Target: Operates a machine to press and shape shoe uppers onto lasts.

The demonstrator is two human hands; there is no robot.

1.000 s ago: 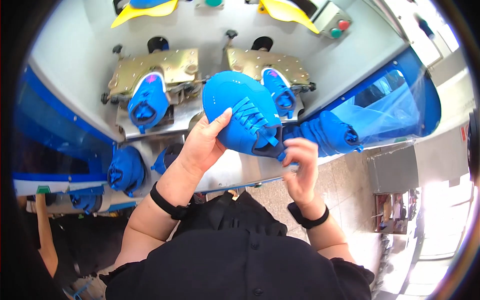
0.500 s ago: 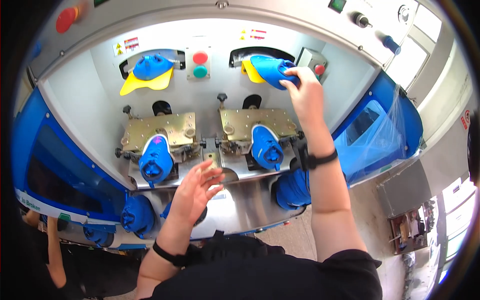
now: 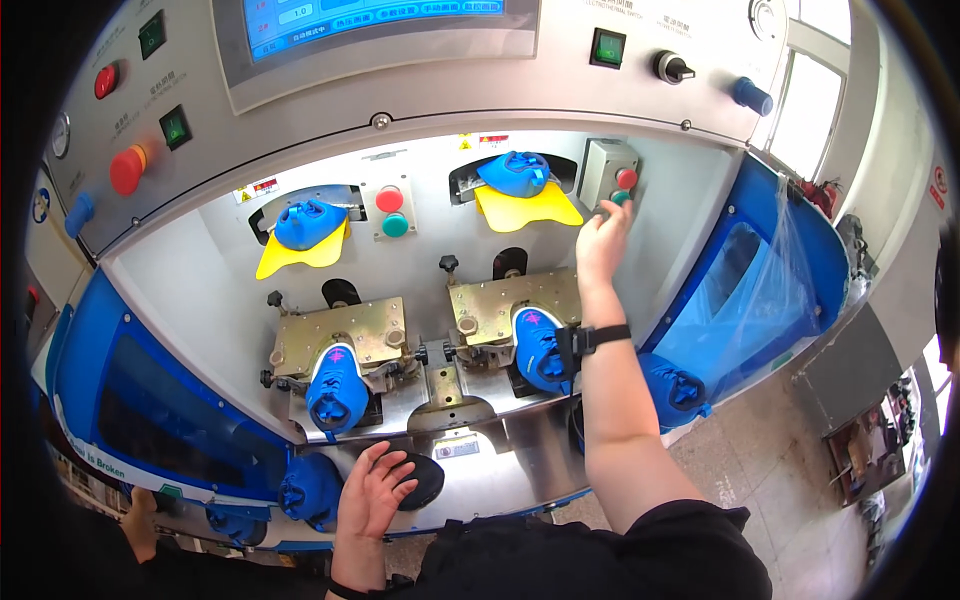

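My right hand (image 3: 603,243) is raised to the green button (image 3: 620,198) on a small control box; its fingertips reach the button, and nothing is held. To its left, a blue shoe upper (image 3: 513,175) sits over the right-hand wall opening with a yellow flap (image 3: 528,207) hanging below. A matching blue upper (image 3: 309,224) with a yellow flap (image 3: 303,257) covers the left opening. Low in front, my left hand (image 3: 372,492) is open, palm up and fingers loosely curved. Two blue shoes, left (image 3: 337,390) and right (image 3: 538,350), sit toe-in at the metal clamps.
Brass-coloured clamp plates (image 3: 342,333) with black knobs stand inside the machine. More blue shoes (image 3: 310,490) lie at the front left and right (image 3: 672,388). A red button (image 3: 390,200) is between the wall openings. A screen (image 3: 375,25) is above. Another person's arm (image 3: 140,525) shows lower left.
My right hand has let go of the blue upper, now resting over the right opening, and moved to the green button. My left hand has drawn back lower. The view has tilted up.
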